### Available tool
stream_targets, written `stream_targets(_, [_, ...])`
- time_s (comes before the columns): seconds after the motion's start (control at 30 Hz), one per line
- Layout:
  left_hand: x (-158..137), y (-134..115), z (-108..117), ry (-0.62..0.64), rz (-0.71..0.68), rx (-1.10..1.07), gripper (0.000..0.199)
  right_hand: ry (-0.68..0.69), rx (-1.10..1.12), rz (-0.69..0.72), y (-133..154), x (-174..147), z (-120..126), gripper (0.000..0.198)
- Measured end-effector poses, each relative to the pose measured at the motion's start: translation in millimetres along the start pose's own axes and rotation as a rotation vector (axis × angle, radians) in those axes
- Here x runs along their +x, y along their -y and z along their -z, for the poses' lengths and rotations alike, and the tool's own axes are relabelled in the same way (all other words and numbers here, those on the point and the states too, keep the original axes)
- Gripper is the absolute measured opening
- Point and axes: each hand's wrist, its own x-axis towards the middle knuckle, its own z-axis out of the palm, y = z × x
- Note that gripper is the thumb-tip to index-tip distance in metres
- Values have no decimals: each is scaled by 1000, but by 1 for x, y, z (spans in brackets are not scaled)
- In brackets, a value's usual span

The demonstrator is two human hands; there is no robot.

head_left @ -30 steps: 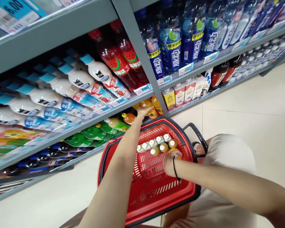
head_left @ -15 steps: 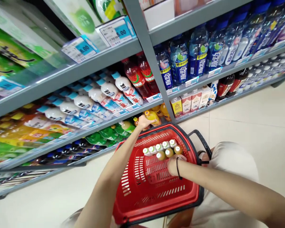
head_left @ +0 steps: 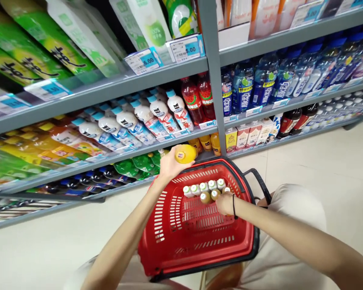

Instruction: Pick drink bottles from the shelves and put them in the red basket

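Observation:
My left hand [head_left: 169,164] is wrapped round a bottle of orange juice [head_left: 186,154], its cap end turned toward me, above the far rim of a red shopping basket [head_left: 160,257]. Inside the basket, my right hand [head_left: 226,204], with a black band at the wrist, reaches down beside the small brown-filled bottles [head_left: 205,197]. It partly covers the rightmost one, and its fingers are hidden from me. A row of small white-capped bottles [head_left: 203,187] stands behind these. More orange juice bottles [head_left: 205,143] stand on the bottom shelf beyond the basket.
Shelves rise ahead, split by a grey upright [head_left: 213,76]. White bottles with blue caps [head_left: 160,114] and red drink bottles [head_left: 191,98] fill the left; blue drink bottles [head_left: 243,86] and cartons [head_left: 242,136] the right. The black basket handle [head_left: 258,181] sticks out on the right.
My left hand has drawn the orange juice bottle off the bottom shelf, toward me and over the basket's rim. My right hand has shifted slightly toward the brown bottles.

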Motion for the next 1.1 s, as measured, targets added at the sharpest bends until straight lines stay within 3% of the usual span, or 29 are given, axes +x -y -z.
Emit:
stream_targets(0.07, [-16, -6, 29, -54, 1, -194, 83, 2, 6, -23, 2, -2, 16, 8])
stream_targets(0.13, [-30, -11, 57, -131, 85, -426, 71, -41, 61, -3, 5, -4, 34, 7])
stream_targets(0.23, [-49, -16, 88, -244, 162, -711, 58, -157, 226, 31, 8, -3, 57, 25])
stream_targets(0.33, [-64, -24, 102, -372, 183, -988, 52, -207, 438, 48, 14, 0, 66, 42])
stream_targets(0.4, [-73, -28, 103, -384, 236, -1153, 51, -182, 553, 77, 23, -1, 60, 51])
stream_targets(0.47, [-83, -28, 97, -329, 331, -1285, 55, -98, 803, 107, 35, -8, 46, 55])
stream_targets(0.5, [-88, -26, 92, -286, 378, -1326, 58, -18, 1052, 110, 42, -13, 37, 55])
stream_targets(0.57, [-98, -16, 79, -184, 450, -1340, 65, 187, 1530, 44, 52, -26, 17, 56])
stream_targets(0.63, [-108, -1, 66, -84, 478, -1292, 70, 346, 1759, -24, 57, -36, 0, 63])
stream_targets(0.7, [-118, 13, 57, -8, 470, -1236, 74, 370, 1823, -89, 55, -41, -10, 65])
stream_targets(0.8, [-127, 24, 54, 67, 426, -1205, 72, 286, 1803, -153, 45, -40, -16, 61])
stream_targets(1.1, [-135, 6, 67, 378, 156, -1397, 66, 147, 1689, -285, 27, -41, -29, 58])
